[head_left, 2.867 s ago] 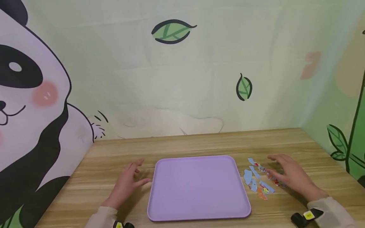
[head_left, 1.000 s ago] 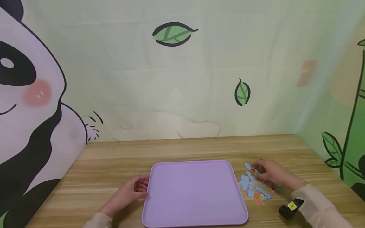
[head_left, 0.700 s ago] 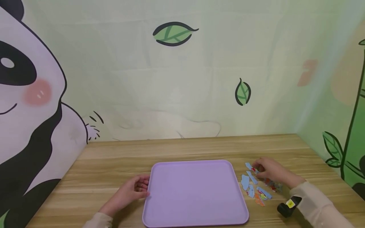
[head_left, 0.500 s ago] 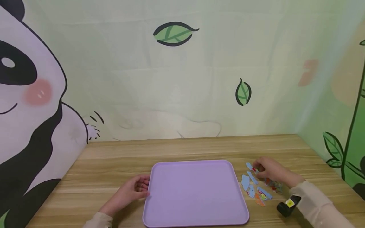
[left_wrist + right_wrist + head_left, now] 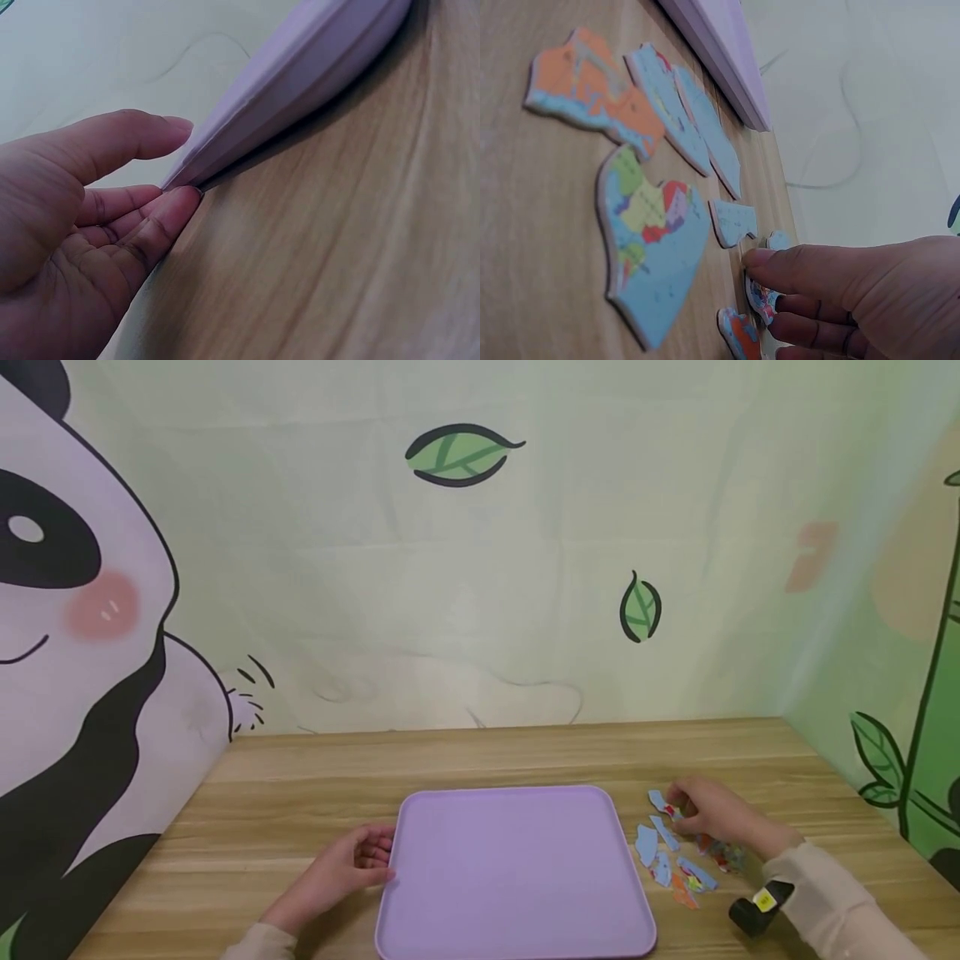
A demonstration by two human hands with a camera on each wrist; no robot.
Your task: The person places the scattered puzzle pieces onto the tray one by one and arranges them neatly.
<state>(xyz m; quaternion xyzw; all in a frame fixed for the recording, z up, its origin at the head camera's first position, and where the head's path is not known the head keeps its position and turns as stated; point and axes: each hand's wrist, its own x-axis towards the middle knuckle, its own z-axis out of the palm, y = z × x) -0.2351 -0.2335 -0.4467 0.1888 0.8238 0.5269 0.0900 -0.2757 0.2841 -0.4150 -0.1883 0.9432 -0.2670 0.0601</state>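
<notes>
Apparently the work has barely begun: every puzzle piece in sight lies on the table (image 5: 480, 760), in a loose scatter off the right side of the purple tray (image 5: 517, 872). The loose pieces (image 5: 647, 846) include blue ones, an orange piece (image 5: 592, 86) and a map piece (image 5: 656, 232) with patches of green, yellow and red. Some lie close together, though whether their edges touch is hard to judge, and none looks deliberately fitted to another. By that reading, nearly all the sorting or joining is left to do.

The right hand (image 5: 712, 808) reaches in from the side with its palm turned down and fingers bent. Its thumb and fingertips close on a small colourful piece (image 5: 759, 296) at the far end of the scatter, which seems to be pinched but low, at table level; the hand partly hides it. The left hand (image 5: 348, 864) lies along the tray's left edge, fingertips against the rim and thumb just by the top of it. It looks relaxed, steadying the tray rather than clasping it.
</notes>
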